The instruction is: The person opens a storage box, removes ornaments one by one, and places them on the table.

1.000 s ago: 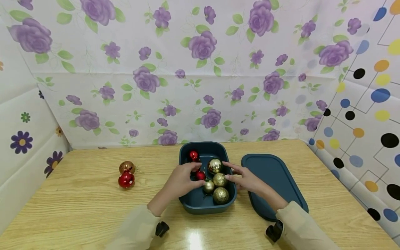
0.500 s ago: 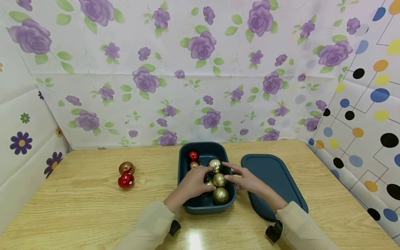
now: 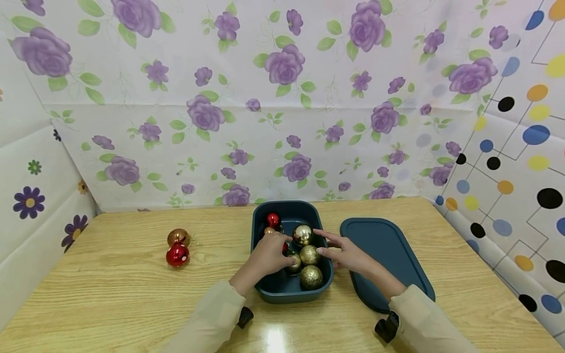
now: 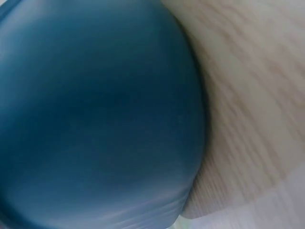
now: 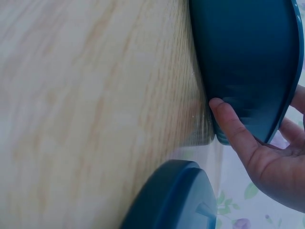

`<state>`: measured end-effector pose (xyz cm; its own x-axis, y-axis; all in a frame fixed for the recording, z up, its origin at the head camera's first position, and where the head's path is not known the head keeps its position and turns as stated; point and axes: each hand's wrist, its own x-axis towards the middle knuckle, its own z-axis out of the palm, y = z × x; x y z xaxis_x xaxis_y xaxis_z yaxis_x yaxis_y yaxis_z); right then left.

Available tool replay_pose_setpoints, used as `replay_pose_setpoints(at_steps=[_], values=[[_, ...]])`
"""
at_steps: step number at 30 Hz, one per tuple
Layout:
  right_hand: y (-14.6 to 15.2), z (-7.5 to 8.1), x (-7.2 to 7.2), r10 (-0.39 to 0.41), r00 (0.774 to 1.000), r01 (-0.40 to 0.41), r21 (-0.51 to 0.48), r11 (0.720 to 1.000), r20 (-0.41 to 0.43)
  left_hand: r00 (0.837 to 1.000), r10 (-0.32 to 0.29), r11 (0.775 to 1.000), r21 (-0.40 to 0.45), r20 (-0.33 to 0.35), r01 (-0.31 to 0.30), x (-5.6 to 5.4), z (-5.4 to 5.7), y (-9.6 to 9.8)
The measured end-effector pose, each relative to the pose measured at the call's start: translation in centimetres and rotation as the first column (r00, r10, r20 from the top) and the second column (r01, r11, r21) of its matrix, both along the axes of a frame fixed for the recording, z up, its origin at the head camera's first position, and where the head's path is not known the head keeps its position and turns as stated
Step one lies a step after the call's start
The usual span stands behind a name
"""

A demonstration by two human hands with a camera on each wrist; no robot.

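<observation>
In the head view a dark blue plastic box [image 3: 289,294] holds several Christmas baubles. My left hand [image 3: 266,255] reaches in over its left side, thumb beside a small gold bauble [image 3: 295,264]. A red bauble [image 3: 284,247] shows between thumb and fingers, and a copper one [image 3: 269,230] peeks out behind; the fingertips are partly hidden. On the right side my right hand [image 3: 347,251] grips the box wall, some fingers over the rim and others outside. Near it lie a shiny gold bauble [image 3: 303,235] and two glittery gold baubles [image 3: 310,255]. Another red bauble [image 3: 273,218] sits at the back left.
Left on the wooden table [image 3: 132,294] lie a copper bauble [image 3: 178,236] and a red spotted bauble [image 3: 178,255], touching. A dark blue lid [image 3: 388,260] lies right of the box, partly under the right forearm. Flowered cloth [image 3: 247,147] hangs behind.
My left hand moves right across the box, then slightly back left. The copper bauble inside has shifted slightly left since half a second ago. My right hand stays at the box wall.
</observation>
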<state>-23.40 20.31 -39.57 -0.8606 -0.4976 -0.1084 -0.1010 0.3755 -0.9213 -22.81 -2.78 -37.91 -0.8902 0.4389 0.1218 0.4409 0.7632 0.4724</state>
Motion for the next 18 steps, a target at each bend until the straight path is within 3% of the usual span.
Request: replay_pose_setpoints(at_steps=[9, 18], values=[[0.02, -0.06, 0.07, -0.008, 1.000, 0.008, 0.003, 1.000, 0.003, 0.996, -0.072, 0.995, -0.077, -0.043, 0.069, 0.25, -0.25, 0.35], [-0.11, 0.01, 0.14, -0.017, 1.000, 0.017, -0.003, 1.000, 0.008, 0.994, -0.078, 0.985, -0.161, -0.070, 0.066, 0.76, -0.36, 0.90]])
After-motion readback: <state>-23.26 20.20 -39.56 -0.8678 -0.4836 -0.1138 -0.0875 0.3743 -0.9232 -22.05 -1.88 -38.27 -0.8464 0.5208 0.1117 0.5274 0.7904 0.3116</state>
